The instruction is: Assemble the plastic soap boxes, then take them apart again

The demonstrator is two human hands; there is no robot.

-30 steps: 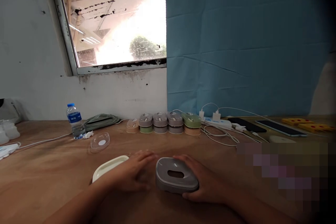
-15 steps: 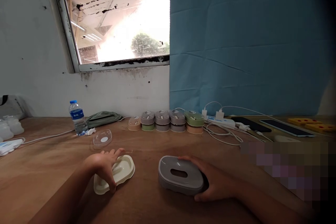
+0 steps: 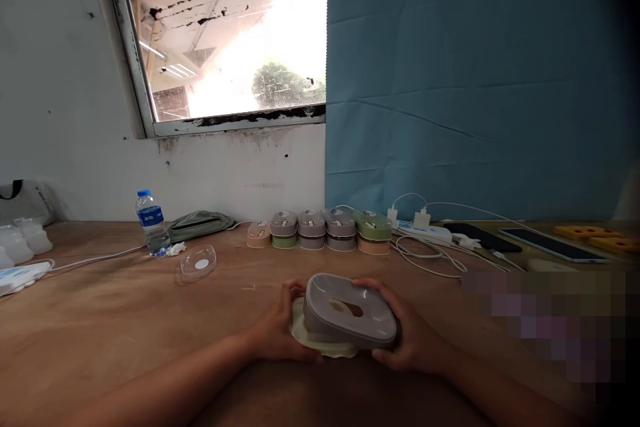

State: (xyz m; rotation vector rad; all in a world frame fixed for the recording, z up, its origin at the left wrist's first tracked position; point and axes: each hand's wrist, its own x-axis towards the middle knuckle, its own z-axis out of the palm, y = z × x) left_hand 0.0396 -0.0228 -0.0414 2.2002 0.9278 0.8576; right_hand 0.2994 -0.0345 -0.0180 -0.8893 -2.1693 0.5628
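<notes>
Near the front of the wooden table, my right hand (image 3: 411,341) grips the right end of a grey plastic box cover (image 3: 326,295) with rounded corners and an oval slot on top. It is tilted, its right end lower. Partly beneath it is a shallow cream plastic tray (image 3: 299,328), its left end pinched by my left hand (image 3: 273,332) between thumb and fingers. Most of the tray is hidden under the cover, though a bit of cream shows through the slot. Whether the two pieces are pressed together or only overlap, I cannot tell.
A clear plastic lid (image 3: 199,263) lies left of centre. Behind it stand a water bottle (image 3: 153,225) and a green pouch (image 3: 201,225). Along the wall sit several small stacked boxes (image 3: 311,230). Cables, a power strip (image 3: 425,232) and phones (image 3: 553,244) lie right.
My left hand has carried the cream tray rightward, under the left part of the grey cover. The grey cover has been raised and tilted in my right hand.
</notes>
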